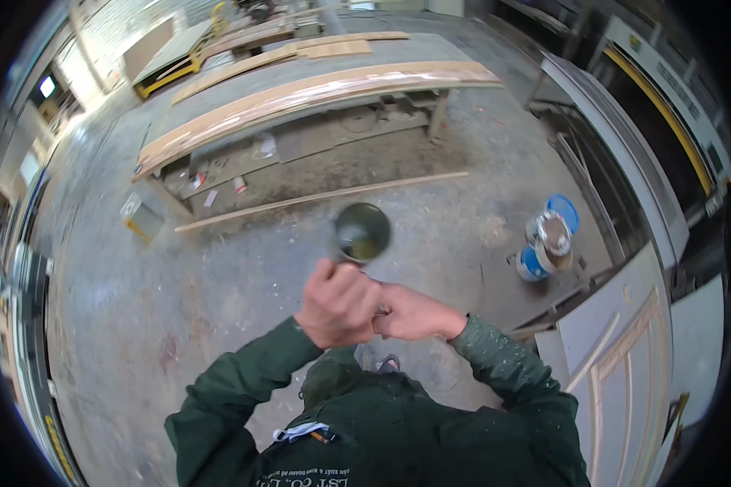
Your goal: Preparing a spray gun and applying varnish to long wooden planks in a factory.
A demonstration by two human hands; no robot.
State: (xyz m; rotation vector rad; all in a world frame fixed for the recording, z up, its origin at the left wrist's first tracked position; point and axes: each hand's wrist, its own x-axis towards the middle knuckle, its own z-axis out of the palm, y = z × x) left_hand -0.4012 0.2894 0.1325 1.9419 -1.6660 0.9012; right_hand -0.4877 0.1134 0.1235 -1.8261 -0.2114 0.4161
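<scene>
A dark, round, open-topped cup [362,230] is held out in front of my body, above the floor. Its inside looks greenish, with a yellowish shine toward the bottom. My left hand [341,304] is closed in a fist at the cup's near side, thumb on top; the part it wraps is hidden by the fingers. Right against it, my right hand [418,312] is closed too, its fingers tucked beside and under the left hand. A small dark bit shows between the two hands, too small to name.
Long wooden boards [317,89] lie on a low workbench ahead, with a thin strip [325,201] on the floor before it. A square tin [141,217] stands left. Paint buckets [534,263] stand right, near panels and a framed wooden door [625,381].
</scene>
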